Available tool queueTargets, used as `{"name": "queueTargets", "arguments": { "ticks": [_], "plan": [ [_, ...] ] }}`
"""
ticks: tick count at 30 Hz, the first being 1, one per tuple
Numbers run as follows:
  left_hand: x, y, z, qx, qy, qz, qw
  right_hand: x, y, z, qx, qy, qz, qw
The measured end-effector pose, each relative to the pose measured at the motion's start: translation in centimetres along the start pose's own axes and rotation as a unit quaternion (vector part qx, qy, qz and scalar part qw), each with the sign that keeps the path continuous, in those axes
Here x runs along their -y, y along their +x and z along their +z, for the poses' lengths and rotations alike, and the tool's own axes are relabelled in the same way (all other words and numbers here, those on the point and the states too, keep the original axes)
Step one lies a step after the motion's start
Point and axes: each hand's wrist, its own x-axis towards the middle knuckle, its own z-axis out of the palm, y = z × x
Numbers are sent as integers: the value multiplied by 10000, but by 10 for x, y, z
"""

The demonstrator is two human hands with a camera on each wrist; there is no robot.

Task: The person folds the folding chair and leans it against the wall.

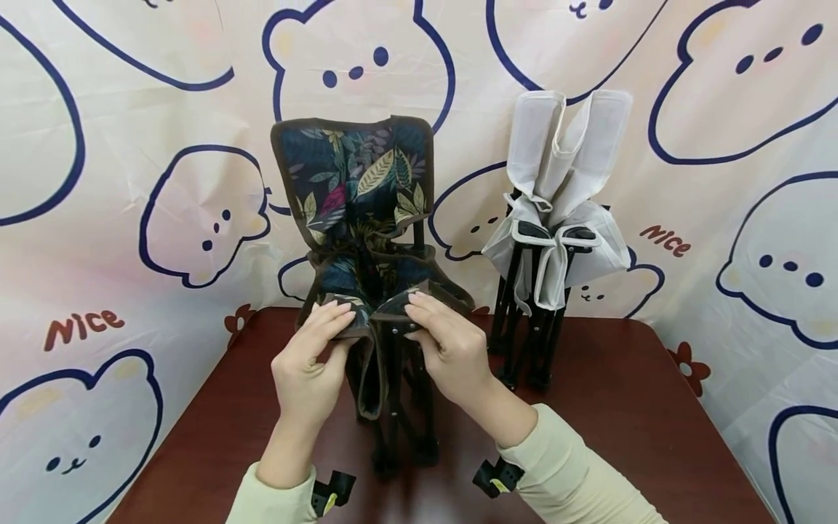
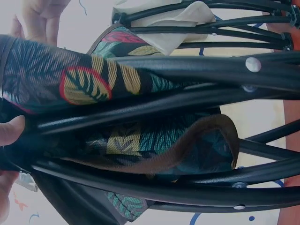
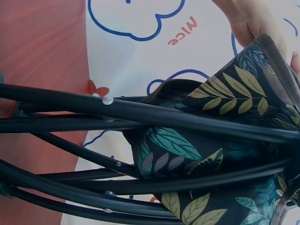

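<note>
A small folding chair (image 1: 373, 182) with dark leaf-print fabric and black tube legs stands partly folded, its backrest upright and its seat creased down the middle. At the seat's front left corner, my left hand (image 1: 308, 371) pinches the fabric, fingers on top and thumb below. My right hand (image 1: 455, 349) pinches the front right corner the same way. Between the hands, a brown-edged fold of the seat (image 1: 371, 378) hangs down. Crossed black legs (image 2: 187, 75) run under the seat in the left wrist view. Leaf-print cloth (image 3: 173, 145) sags among them in the right wrist view.
A white folding chair (image 1: 572, 160), folded up with its cloth bunched, stands behind on the right. Both chairs are on a red-brown table (image 1: 622, 407). A curtain (image 1: 196, 211) with bear drawings hangs close behind and at the sides.
</note>
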Motion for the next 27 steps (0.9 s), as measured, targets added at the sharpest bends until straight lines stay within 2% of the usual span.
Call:
{"name": "queueTargets", "arguments": {
  "ticks": [8, 15, 27],
  "plan": [
    [-1, 0, 7, 30, -123, 31, 9999, -1, -2, 4, -48, -62, 6, 10000],
    [-2, 2, 13, -76, -145, 23, 9999, -2, 0, 5, -83, -214, -126, 9997],
    [-1, 3, 12, -28, 270, 146, 9995, -1, 1, 5, -85, -235, 22, 9997]
  ]
}}
